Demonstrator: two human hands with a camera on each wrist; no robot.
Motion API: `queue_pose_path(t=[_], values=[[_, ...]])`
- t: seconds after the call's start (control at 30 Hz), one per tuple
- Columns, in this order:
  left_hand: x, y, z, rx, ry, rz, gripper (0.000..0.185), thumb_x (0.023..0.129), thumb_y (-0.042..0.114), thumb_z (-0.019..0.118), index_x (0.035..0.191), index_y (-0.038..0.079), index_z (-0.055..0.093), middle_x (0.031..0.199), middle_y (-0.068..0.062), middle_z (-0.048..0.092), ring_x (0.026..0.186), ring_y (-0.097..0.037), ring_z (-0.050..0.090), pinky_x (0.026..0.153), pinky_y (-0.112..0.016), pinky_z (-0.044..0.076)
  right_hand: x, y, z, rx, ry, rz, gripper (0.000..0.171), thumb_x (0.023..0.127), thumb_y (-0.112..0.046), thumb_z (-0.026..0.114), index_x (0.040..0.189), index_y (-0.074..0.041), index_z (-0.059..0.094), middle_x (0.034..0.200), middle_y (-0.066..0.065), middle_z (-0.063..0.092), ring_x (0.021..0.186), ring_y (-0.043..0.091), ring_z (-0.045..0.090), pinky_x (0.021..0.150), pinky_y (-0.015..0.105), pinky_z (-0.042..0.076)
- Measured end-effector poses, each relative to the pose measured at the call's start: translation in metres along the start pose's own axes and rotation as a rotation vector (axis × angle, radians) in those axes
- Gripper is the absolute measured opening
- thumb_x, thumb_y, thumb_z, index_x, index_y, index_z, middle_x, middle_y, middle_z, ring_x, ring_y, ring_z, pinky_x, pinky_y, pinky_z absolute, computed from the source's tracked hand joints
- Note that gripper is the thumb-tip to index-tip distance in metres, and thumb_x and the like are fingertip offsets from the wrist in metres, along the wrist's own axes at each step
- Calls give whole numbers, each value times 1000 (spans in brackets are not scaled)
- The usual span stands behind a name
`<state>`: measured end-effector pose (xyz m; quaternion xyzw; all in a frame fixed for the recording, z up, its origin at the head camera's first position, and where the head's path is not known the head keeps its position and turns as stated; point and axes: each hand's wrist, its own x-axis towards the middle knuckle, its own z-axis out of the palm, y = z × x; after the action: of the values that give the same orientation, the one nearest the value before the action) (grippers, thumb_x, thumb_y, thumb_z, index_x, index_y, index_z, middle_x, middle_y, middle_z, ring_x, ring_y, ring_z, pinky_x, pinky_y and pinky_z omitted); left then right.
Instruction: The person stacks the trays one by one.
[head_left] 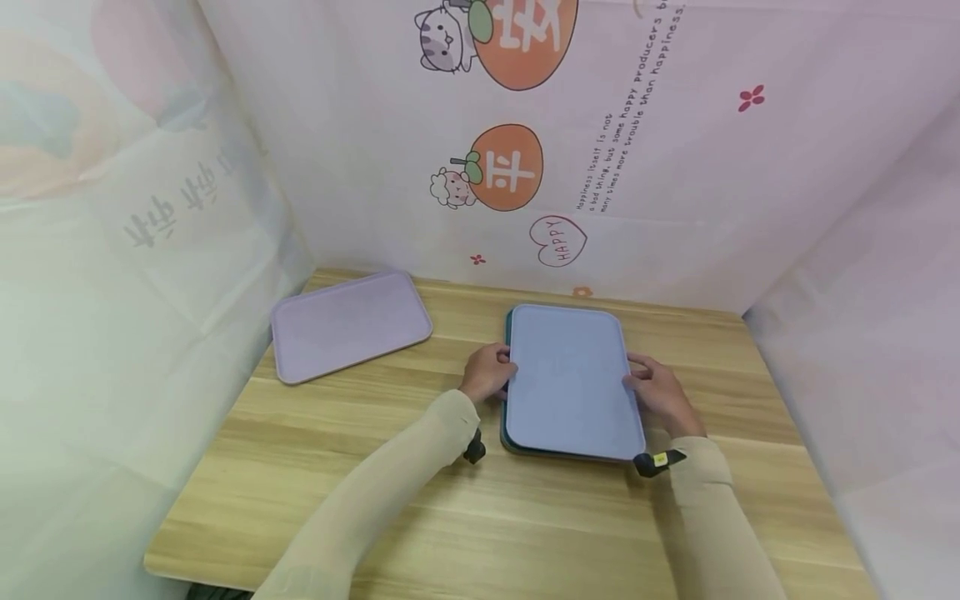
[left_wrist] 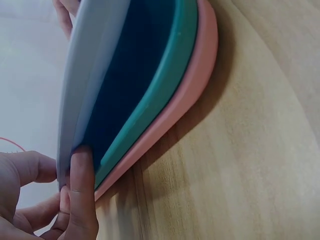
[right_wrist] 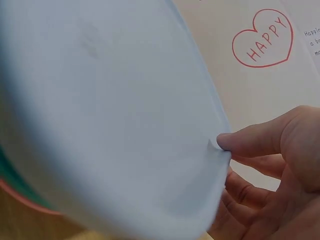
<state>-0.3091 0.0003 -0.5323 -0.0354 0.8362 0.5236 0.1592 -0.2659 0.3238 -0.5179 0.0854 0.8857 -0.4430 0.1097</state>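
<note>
Pictured from above: a stack of trays on a wooden desk [head_left: 450, 517], ringed by a printed pink backdrop [head_left: 675, 167]. Topmost, a pale blue tray [head_left: 572, 382], gripped at both long edges. Left hand [head_left: 487, 372] curled on the left rim, thumb on top and fingers [left_wrist: 82, 200] tucked beneath, seen close from the left wrist. Right hand [head_left: 660, 393] pinching the opposite rim, thumb [right_wrist: 250, 142] pressed on the upper face, remaining fingers under the edge. Neither hand wide; both closed on the blue tray.

Directly beneath, a teal tray [left_wrist: 165, 95], and under that a salmon-pink tray [left_wrist: 192, 90] flat on the desk. In the left wrist view, blue rim already parted from the teal one, a dark gap between them. Well apart at the far left of the desk, a lilac tray [head_left: 348, 323] lying alone, face up.

Probably the moment of separating the top tray from its stack. Best handled level and even, both sides rising together, to avoid dragging the teal tray along by suction or friction. Worth keeping fingertips under the blue rim only, clear of the teal edge below. A tilt toward one side likely to shift the lower trays across the desk.
</note>
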Motion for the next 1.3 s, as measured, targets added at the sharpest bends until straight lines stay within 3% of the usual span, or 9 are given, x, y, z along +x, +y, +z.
queue_pose_path(t=[0.4,0.63,0.87,1.1,1.3], values=[[-1,-1,-2,42,52,-13,47,102,13,70,149,11,65,129,-8,71,80,-18,74,55,-26,66,5,-1,4,-36,13,-14,61,112,-18,56,169,-4,37,147,39,57,129,49,64,102,49,61],[-8,0,-3,113,106,7,44,101,17,70,145,13,68,123,-5,73,69,-14,73,62,-24,63,10,1,8,-59,26,-16,62,111,-18,56,169,-7,37,144,37,59,125,48,65,95,44,62],[-4,-3,-3,116,108,0,45,100,16,70,145,14,70,118,-4,74,65,-14,72,60,-25,63,15,2,13,-104,53,-31,59,110,-19,55,165,-2,42,139,35,63,120,45,68,90,40,62],[4,-4,0,158,101,-15,47,102,16,71,149,18,68,122,-2,74,62,-12,72,62,-23,61,14,0,16,-226,114,-54,56,108,-20,53,159,3,49,135,32,68,116,45,69,92,48,62],[5,-3,2,178,104,-25,48,102,16,72,149,20,68,119,-1,73,62,-12,71,59,-23,61,9,-4,18,-259,138,-64,54,108,-19,52,158,3,50,132,32,70,113,44,70,87,47,62]])
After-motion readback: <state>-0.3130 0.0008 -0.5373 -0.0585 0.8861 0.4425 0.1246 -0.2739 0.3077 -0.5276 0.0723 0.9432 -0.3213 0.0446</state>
